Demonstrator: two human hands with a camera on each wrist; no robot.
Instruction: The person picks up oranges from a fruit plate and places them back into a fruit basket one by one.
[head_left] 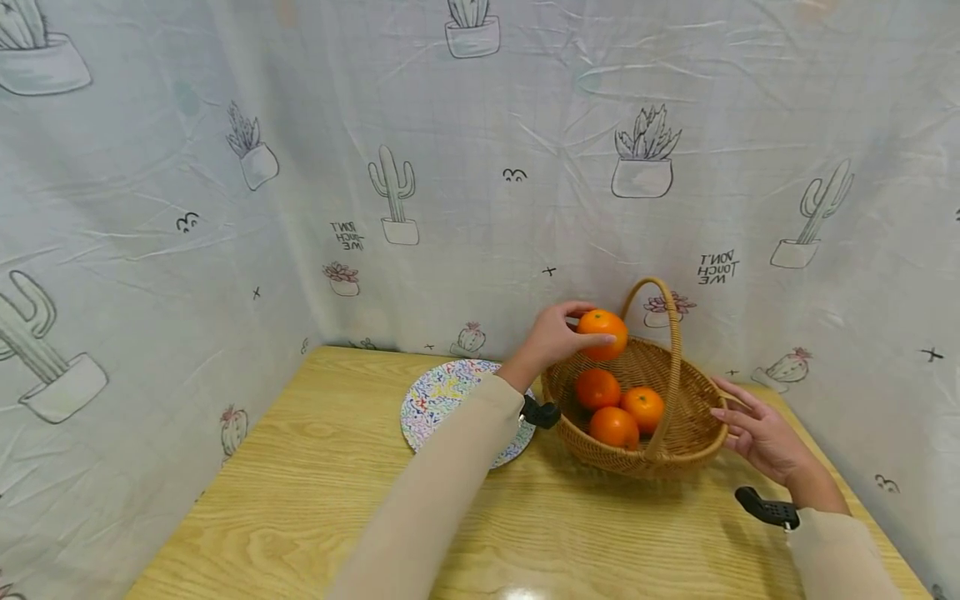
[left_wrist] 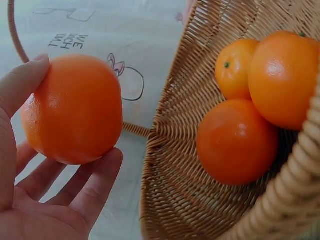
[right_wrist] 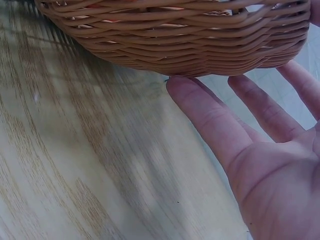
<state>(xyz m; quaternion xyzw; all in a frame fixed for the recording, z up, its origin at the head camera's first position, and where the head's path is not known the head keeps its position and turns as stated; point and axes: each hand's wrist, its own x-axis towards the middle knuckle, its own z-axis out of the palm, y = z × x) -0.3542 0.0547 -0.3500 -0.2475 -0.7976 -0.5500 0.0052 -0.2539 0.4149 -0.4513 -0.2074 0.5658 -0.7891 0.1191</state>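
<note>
My left hand [head_left: 557, 335] holds an orange [head_left: 603, 334] above the left back part of a wicker basket [head_left: 686, 417]. In the left wrist view the thumb lies on one side of the held orange [left_wrist: 75, 110], with the fingers beneath it. Several more oranges [head_left: 597, 389] sit together in the left half of the basket, below the arched handle [head_left: 674, 358]. At the basket's right end, my right hand [head_left: 768, 437] grips the rim with the thumb on top. Its fingers [right_wrist: 205, 107] reach against the woven outer side in the right wrist view.
A round plate with colourful speckles [head_left: 427, 404] lies left of the basket, partly covered by the left forearm. Everything stands on a wooden table [head_left: 300, 483]. A cactus-printed cloth [head_left: 525, 225] hangs behind it and along the sides.
</note>
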